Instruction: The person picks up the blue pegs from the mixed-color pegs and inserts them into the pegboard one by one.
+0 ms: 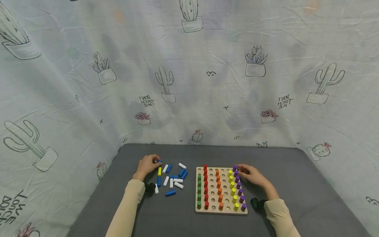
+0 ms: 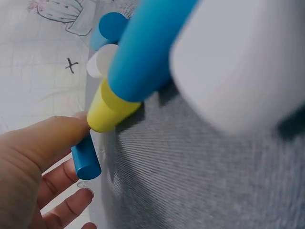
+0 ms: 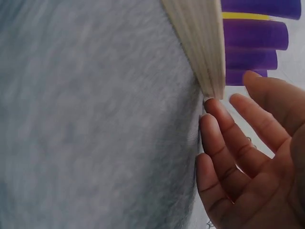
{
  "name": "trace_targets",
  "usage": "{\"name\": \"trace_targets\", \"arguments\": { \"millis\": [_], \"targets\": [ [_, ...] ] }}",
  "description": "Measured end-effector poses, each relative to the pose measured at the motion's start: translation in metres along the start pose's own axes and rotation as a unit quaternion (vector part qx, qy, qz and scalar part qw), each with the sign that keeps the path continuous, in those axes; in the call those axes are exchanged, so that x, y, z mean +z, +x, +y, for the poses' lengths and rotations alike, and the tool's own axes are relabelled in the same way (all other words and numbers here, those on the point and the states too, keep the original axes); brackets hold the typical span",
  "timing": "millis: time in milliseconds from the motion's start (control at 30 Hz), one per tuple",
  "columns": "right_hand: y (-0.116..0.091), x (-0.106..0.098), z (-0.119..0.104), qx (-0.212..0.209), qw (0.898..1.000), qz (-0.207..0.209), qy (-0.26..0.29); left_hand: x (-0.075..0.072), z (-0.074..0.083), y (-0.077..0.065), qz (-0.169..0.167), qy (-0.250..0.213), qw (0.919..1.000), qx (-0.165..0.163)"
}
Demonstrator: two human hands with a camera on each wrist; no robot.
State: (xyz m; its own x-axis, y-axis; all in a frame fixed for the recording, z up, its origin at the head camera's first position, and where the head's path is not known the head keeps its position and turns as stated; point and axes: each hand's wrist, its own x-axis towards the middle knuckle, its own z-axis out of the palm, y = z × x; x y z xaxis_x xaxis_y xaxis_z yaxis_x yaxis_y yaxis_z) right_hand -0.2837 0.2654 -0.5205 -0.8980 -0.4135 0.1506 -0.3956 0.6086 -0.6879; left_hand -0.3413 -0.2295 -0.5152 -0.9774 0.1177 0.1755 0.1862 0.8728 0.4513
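My left hand [image 1: 146,165] pinches a blue peg [image 2: 86,160] between thumb and fingers, at the far left of the loose pegs. Just in front of it a yellow peg [image 1: 160,171] lies on the table. My right hand [image 1: 252,174] is at the back right corner of the wooden pegboard [image 1: 222,212], its fingertips right at the board's edge and the thumb close to the purple pegs [image 3: 257,36]. Columns of green pegs [image 1: 199,204], red pegs [image 1: 206,205], orange pegs [image 1: 221,206] and yellow pegs [image 1: 236,206] stand upright in the board, with bare holes between some columns.
Several loose white pegs [image 1: 179,185] and blue pegs [image 1: 170,193] lie scattered on the grey tabletop [image 1: 165,220], left of the board. A patterned cloth [image 1: 195,98] hangs behind the table and at both sides.
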Motion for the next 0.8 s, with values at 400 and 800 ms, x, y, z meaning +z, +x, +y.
{"name": "trace_targets", "arguments": {
  "millis": [400,800],
  "targets": [
    [0.004,0.0,-0.001,0.009,0.999,-0.034,0.02,0.0,0.017,0.001,0.033,-0.02,0.9991,0.017],
    [0.004,-0.001,0.005,0.016,0.994,-0.058,0.092,0.004,0.036,0.003,0.039,-0.035,0.9984,0.02]
  ]
}}
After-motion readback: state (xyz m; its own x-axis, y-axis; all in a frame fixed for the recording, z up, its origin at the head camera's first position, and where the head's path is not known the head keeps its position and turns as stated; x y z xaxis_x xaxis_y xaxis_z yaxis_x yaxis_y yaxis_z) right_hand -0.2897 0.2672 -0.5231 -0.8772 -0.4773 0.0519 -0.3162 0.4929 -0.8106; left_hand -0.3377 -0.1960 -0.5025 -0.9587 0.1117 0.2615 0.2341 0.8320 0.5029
